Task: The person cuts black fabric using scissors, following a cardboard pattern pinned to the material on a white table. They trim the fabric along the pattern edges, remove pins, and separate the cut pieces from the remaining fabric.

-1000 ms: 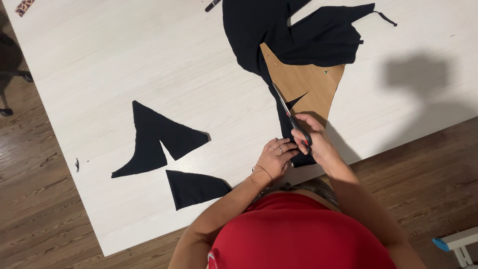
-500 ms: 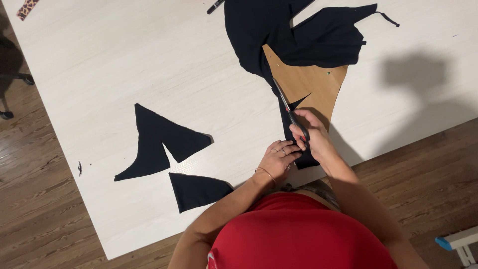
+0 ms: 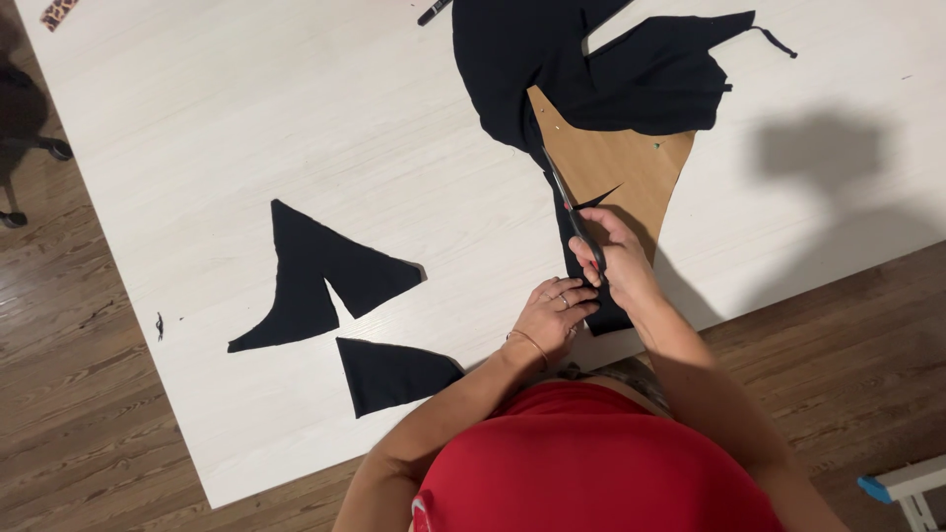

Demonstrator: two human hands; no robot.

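My right hand [image 3: 613,258] grips a pair of scissors [image 3: 562,192] whose blades run along the left edge of a brown paper pattern piece [image 3: 616,167]. The pattern lies pinned on a large piece of black fabric [image 3: 591,59] spread over the white table [image 3: 246,118]. Just below and left of the scissors, my left hand [image 3: 550,317] presses down on the black fabric strip near the table's front edge, fingers curled.
Two cut black fabric pieces lie to the left: a forked one [image 3: 315,276] and a smaller wedge [image 3: 389,372]. A dark pen-like object [image 3: 434,12] sits at the top. Wooden floor [image 3: 69,394] surrounds the table; a white and blue object [image 3: 902,488] stands at lower right.
The scissors have crept slightly further along the pattern's left edge; both hands stay in almost the same place.
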